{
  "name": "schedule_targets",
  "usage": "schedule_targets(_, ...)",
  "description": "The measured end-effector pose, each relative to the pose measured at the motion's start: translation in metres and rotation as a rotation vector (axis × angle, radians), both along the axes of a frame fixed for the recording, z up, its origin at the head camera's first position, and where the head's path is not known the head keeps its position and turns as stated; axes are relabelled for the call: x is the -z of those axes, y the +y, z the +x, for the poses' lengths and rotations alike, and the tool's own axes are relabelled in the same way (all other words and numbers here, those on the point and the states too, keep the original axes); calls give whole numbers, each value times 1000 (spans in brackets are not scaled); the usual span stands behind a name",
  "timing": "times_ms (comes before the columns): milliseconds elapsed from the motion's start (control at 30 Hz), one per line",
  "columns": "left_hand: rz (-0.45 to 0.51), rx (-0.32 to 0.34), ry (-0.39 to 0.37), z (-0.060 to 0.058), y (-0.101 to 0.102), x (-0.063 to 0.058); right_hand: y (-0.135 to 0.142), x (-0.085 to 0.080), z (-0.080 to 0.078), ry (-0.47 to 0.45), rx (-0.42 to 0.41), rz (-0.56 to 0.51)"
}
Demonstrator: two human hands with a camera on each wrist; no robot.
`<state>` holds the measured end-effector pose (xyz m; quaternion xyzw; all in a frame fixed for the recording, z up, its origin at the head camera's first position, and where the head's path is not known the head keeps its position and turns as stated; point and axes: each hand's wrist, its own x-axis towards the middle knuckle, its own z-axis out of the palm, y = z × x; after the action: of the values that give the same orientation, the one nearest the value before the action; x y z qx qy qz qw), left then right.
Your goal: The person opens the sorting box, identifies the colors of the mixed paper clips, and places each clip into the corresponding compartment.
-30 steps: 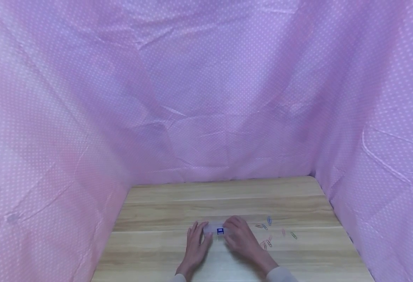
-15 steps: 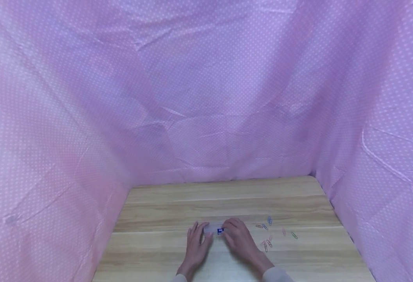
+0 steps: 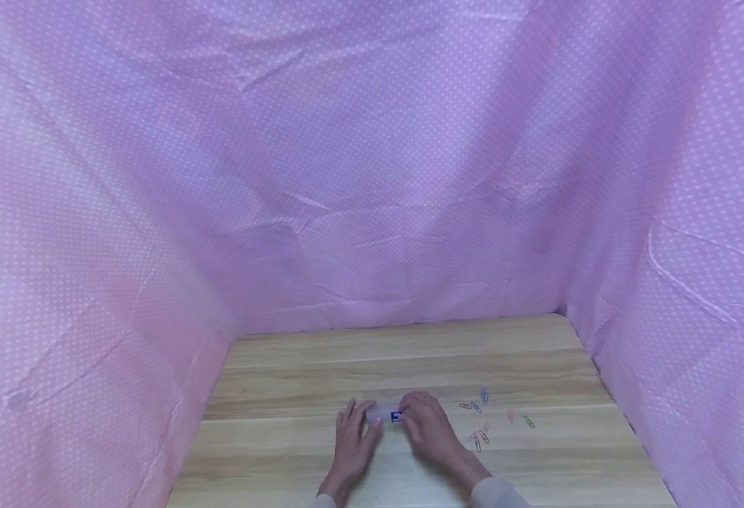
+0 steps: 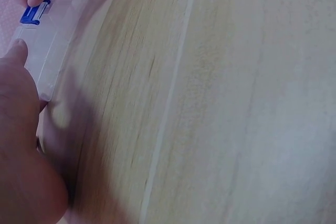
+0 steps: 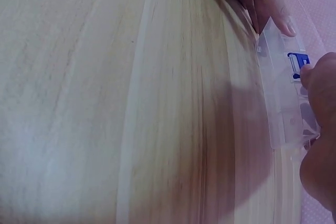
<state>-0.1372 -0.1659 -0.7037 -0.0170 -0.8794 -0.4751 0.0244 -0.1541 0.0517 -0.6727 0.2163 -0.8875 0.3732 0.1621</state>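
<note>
– why grip the clear box at both ends?
– likely to hold it steady: pinching one end between thumb and fingers of the left hand, curling the right hand round the other, with its thumb on the blue latch.
– anything hidden?
– yes, much of the right end, under those fingers; can't tell the latch's state beneath the thumb. farther right of them, scattered paper clips, too small to count surely.

Clear plastic box, blue latch on long side, lies left-to-right on wooden table.
</note>
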Motion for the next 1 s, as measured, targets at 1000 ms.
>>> schedule_targets(1000, 9, 23, -50, -2, -5, -1, 0, -4, -2, -166, -47, -39)
